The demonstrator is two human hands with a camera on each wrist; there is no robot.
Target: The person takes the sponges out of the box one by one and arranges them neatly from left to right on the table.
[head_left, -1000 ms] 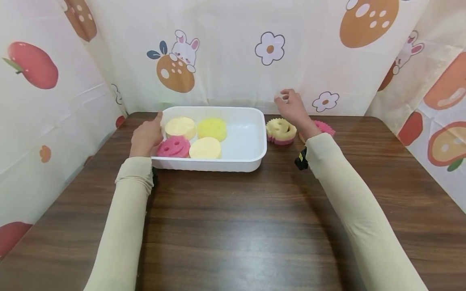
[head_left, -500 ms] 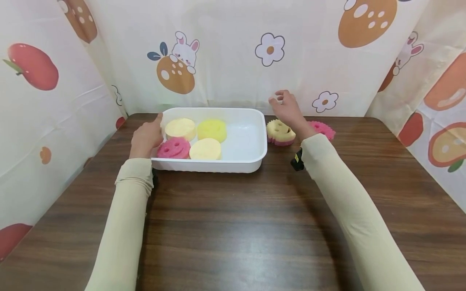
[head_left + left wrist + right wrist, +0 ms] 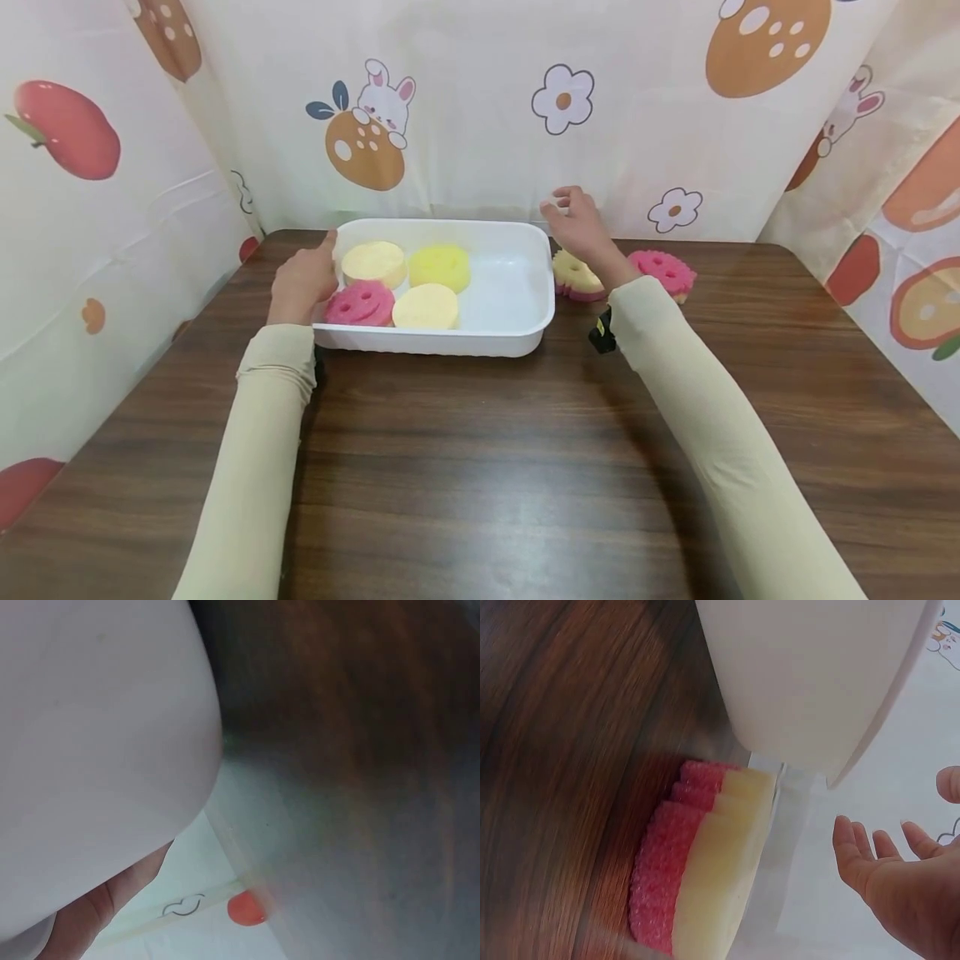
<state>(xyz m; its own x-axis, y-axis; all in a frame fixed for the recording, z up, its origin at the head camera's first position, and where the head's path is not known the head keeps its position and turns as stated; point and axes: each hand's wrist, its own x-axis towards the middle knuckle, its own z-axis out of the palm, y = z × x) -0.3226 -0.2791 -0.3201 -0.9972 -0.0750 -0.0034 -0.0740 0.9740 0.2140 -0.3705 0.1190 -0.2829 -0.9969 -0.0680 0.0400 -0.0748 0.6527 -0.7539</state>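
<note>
At the left end of a white plastic tray (image 3: pixel 427 340), my left hand (image 3: pixel 303 282) grips the side wall, index finger lying along the rim. In the left wrist view a finger (image 3: pixel 112 892) shows past the outer wall. The tray holds a pink smiley sponge (image 3: pixel 360 303), a bright yellow sponge (image 3: pixel 439 267) and two pale yellow round sponges. My right hand (image 3: pixel 579 223) hovers in the air beyond the tray's right end, fingers loosely bent, holding nothing. Below it lies a pale yellow and pink scalloped sponge (image 3: pixel 577 279), partly hidden by the wrist.
A pink smiley sponge (image 3: pixel 663 273) lies on the brown wooden table (image 3: pixel 450 467), just right of my right forearm. Behind the table hangs a printed cloth (image 3: pixel 480 125) with fruit, flowers and rabbits, and more cloth closes both sides.
My right hand has drifted left, toward the tray's right end, uncovering more of the pink sponge and covering part of the pale one. The left hand and the tray have stayed put.
</note>
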